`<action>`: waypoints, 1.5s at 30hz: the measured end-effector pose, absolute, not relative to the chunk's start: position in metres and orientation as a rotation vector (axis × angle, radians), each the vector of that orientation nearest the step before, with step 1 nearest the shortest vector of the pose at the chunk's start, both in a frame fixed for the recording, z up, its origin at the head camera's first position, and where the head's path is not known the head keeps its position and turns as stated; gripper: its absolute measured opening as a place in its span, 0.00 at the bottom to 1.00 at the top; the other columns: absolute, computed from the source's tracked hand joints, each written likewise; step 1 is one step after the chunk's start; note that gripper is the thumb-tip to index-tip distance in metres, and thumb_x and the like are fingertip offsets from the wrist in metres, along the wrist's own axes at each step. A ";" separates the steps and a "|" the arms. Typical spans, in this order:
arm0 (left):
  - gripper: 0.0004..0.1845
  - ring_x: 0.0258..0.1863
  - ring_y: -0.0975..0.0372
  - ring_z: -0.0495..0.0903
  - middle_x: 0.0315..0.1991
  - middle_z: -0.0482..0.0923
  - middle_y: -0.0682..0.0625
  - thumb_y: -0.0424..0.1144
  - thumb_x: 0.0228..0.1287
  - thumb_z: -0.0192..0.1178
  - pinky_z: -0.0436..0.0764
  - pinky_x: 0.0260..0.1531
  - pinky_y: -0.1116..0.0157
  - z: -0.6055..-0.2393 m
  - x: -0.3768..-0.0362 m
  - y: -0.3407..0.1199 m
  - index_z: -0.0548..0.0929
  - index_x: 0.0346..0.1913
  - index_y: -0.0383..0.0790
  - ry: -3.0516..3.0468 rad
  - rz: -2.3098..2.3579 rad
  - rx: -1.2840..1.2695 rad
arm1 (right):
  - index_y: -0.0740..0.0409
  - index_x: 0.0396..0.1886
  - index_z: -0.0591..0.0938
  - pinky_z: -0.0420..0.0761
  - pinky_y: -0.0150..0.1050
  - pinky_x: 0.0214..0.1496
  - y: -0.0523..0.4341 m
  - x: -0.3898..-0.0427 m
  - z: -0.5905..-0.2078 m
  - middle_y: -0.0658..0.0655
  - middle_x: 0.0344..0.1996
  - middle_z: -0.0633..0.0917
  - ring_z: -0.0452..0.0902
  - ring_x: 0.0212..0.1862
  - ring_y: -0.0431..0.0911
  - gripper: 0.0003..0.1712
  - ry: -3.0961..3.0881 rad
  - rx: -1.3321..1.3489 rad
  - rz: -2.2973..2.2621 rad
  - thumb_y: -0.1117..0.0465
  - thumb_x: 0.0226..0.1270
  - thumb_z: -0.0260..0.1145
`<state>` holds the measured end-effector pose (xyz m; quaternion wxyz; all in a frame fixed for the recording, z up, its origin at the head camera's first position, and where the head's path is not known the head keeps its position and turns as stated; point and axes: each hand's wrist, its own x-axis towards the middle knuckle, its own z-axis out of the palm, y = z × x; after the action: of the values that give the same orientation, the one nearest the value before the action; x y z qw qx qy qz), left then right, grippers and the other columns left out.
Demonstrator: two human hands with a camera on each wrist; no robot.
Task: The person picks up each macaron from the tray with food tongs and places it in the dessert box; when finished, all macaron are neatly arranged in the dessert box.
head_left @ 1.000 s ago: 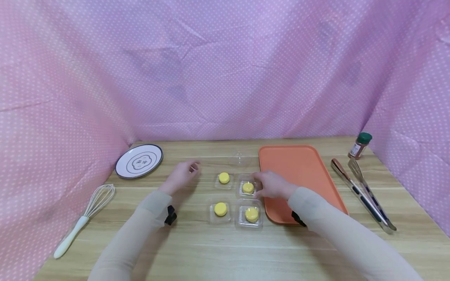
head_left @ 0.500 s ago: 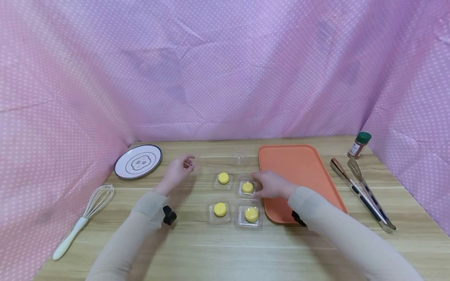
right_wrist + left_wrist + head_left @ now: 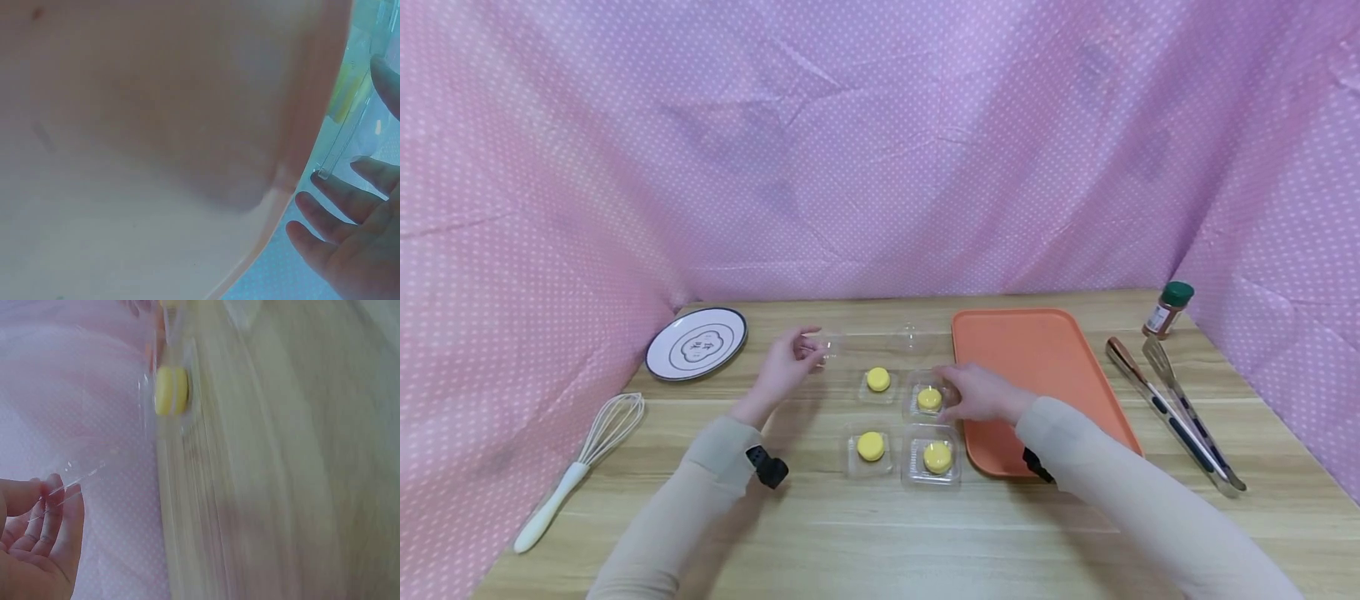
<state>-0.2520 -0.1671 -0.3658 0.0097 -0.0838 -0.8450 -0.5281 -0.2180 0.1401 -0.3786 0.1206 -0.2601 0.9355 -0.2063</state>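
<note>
My left hand (image 3: 784, 367), left of the boxes, pinches the edge of a clear domed plastic lid (image 3: 94, 465) between thumb and fingers. My right hand (image 3: 981, 394) is at the right side of the back right clear plastic box (image 3: 912, 413), thumb and index finger at its edges, fingers mostly straight. Inside that box sits a yellow macaron (image 3: 929, 399). Three more clear boxes with yellow macarons stand close by: the back left macaron (image 3: 877, 379), the front left macaron (image 3: 871, 446) and the front right macaron (image 3: 937, 457).
A second clear lid (image 3: 912, 337) lies behind the boxes. An orange tray (image 3: 1037, 350) is beneath my right wrist. Leftward are a blue-rimmed plate (image 3: 673, 346) and a whisk (image 3: 572, 479); far right are tongs (image 3: 1176, 425), a slotted turner (image 3: 1183, 400) and a green-capped jar (image 3: 1167, 310).
My left hand has moved back a little, and its fingers now pinch the clear lid, which shows more plainly beyond the fingertips. The right hand stays at its box.
</note>
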 end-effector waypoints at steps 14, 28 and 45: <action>0.35 0.29 0.69 0.79 0.33 0.75 0.49 0.20 0.62 0.54 0.85 0.38 0.66 -0.362 -0.234 -0.142 0.54 0.71 0.31 -2.467 -2.084 -0.266 | 0.62 0.64 0.70 0.72 0.54 0.63 0.137 -0.217 -0.373 0.64 0.56 0.78 0.73 0.58 0.58 0.44 2.971 -0.737 -0.648 0.43 0.53 0.71; 0.38 0.32 0.67 0.80 0.31 0.76 0.53 0.18 0.63 0.50 0.85 0.40 0.64 -0.369 -0.225 -0.131 0.46 0.73 0.33 -2.308 -2.319 -0.320 | 0.56 0.68 0.66 0.67 0.55 0.67 0.113 -0.215 -0.361 0.63 0.63 0.72 0.67 0.64 0.59 0.47 2.976 -0.733 -0.795 0.44 0.52 0.73; 0.37 0.34 0.67 0.80 0.31 0.75 0.56 0.19 0.64 0.49 0.84 0.39 0.70 -0.366 -0.221 -0.110 0.48 0.73 0.37 -2.195 -2.450 -0.372 | 0.53 0.70 0.64 0.66 0.55 0.69 0.095 -0.216 -0.361 0.57 0.67 0.70 0.64 0.67 0.56 0.51 3.025 -0.743 -0.875 0.41 0.49 0.73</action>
<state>-0.2208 -0.1101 -0.3658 -0.0843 -0.1121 -0.6606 -0.7375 -0.2163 0.0949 -0.3613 -0.0470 -0.2293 0.9340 -0.2700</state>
